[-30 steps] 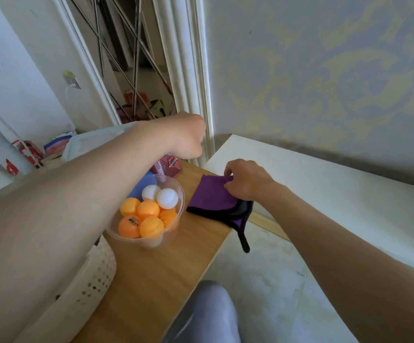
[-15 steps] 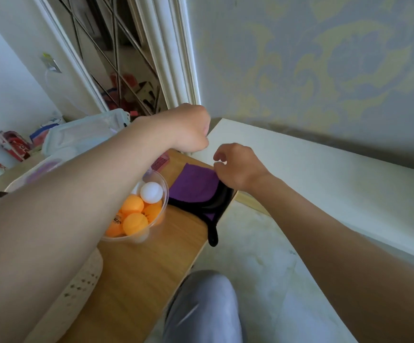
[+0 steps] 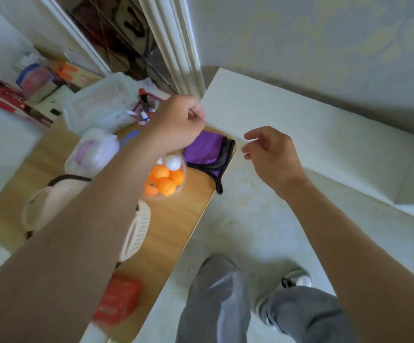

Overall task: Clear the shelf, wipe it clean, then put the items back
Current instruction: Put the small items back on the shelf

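Your left hand [image 3: 178, 122] hovers over the far end of the light wooden board [image 3: 176, 231] with its fingers curled into a fist and nothing showing inside. Your right hand [image 3: 270, 157] hangs empty, fingers loosely apart, just right of the folded purple cloth with dark trim [image 3: 204, 149]. That cloth lies on the board's far right corner, one dark tail drooping over the edge, beside the clear plastic bowl of orange and white table-tennis balls [image 3: 184, 169], and the long white shelf [image 3: 312, 129] runs along the far wall.

Patterned wall [image 3: 324, 33] behind; white door frame [image 3: 176, 45] left of it; pale floor [image 3: 238, 219] (glossy).
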